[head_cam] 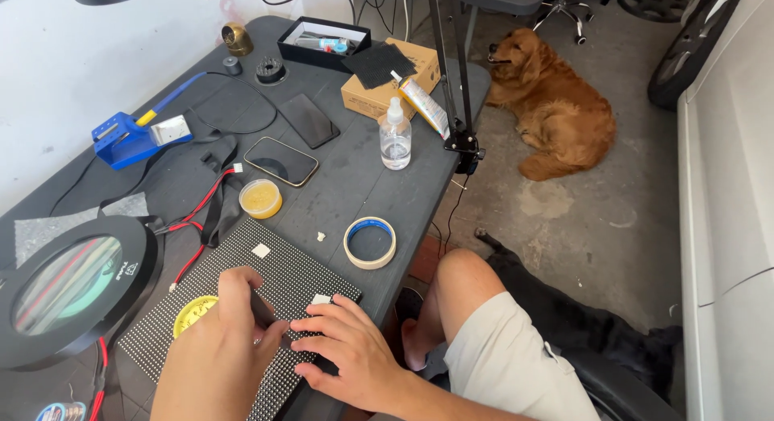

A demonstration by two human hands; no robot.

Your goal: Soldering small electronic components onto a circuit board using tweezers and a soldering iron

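— Black and studded with tiny dots, that LED matrix panel (pixel 278 280) lies flat on the dark tabletop (pixel 355 183), and both hands are on it?

— Yes. The left hand (pixel 230 340) is curled, fingers bent down onto the panel's near part, and it seems to pinch a small dark piece against the right hand's fingertips; I cannot tell what that piece is. The right hand (pixel 347 348) lies spread over the panel's near right corner, fingers pointing toward the left hand, touching the surface.

— What sits close to them?

— Just left of the left hand's knuckles, a round yellow tin (pixel 193 314) rests on the panel. Beyond the left hand, farther up the panel, lies a small white square (pixel 261 250); another white bit (pixel 321 299) lies just past the right hand's fingers.

— And farther out?

— Beyond the right hand, a roll of tape (pixel 370 243) with a blue inner rim. Beyond the left, a small tub of yellow paste (pixel 261 198), then two phones (pixel 280 160), face up. Far left of the left hand stands a round magnifier lamp (pixel 72 288). Red and black wires (pixel 193 215) run between lamp and panel. Off to the right, a golden dog (pixel 552 106) lies on the floor.
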